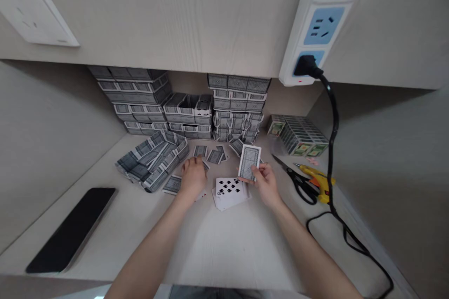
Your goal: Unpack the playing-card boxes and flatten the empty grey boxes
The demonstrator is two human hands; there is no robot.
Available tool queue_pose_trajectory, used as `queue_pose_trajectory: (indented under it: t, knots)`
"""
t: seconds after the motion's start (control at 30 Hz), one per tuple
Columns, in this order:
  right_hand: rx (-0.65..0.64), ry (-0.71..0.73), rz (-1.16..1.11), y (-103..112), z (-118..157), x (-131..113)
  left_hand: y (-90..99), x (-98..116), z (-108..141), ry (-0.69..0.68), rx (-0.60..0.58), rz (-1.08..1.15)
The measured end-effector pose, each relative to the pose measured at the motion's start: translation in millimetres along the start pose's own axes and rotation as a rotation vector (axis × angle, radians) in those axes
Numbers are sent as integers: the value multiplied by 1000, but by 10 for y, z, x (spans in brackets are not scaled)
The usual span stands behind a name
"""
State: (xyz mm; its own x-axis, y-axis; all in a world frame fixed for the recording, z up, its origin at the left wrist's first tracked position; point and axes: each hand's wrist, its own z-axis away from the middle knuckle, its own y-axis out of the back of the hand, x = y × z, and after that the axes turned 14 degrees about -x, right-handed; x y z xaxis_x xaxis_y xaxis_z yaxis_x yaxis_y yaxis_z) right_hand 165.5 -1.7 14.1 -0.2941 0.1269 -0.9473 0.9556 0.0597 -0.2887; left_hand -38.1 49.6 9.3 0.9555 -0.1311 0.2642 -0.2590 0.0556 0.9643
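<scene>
My right hand (267, 182) pinches a playing card (250, 161) between thumb and fingers, its grey patterned back towards me; whether more cards sit behind it I cannot tell. Below and left of it lies a loose pile of face-up cards (229, 191), an eight of spades on top. My left hand (194, 176) is curled, fingertips down, over loose cards on the tabletop; what lies under its fingers is hidden. Beside its wrist are face-down cards (171, 184). More scattered cards (214, 156) lie just beyond it.
Folded-card boxes (140, 98) are stacked along the back, with a taller stack (239, 103) right of centre. An open card tray (154, 159) stands left. At right are boxed packs (298, 135), scissors (303, 184), a yellow glue gun (317, 182) and a hanging black cable (335, 126). A phone (72, 229) lies front left.
</scene>
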Motion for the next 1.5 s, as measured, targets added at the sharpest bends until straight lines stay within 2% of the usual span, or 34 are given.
queue_pose_trajectory:
  t: [0.1,0.2,0.3,0.43,0.53,0.7,0.83,1.0,1.23,1.5]
  knots:
    - [-19,-28,73,-10,3,-27,28,3,-22,-30,67,165]
    - [-49,-68,198,-8,7,-42,39,14,-66,-119,63,420]
    - [-96,-102,220,-19,25,-72,44,62,-92,-161,7,714]
    - [-239,-165,138,-57,70,-127,84,169,-66,-121,-104,1150]
    - [-323,-180,133,-86,97,-144,133,240,-22,-91,-139,1313]
    - [-334,-168,169,-97,98,-120,160,282,17,-76,-181,1353]
    - [-320,-152,169,-78,90,-101,121,267,-4,-63,-153,1350]
    - [-366,-186,170,-75,95,-75,53,251,-44,-94,-132,1315]
    - [-310,-131,187,-68,87,-105,50,226,-67,-98,-101,1303]
    - [-405,-206,230,-85,104,-69,-43,187,-76,-176,-111,1221]
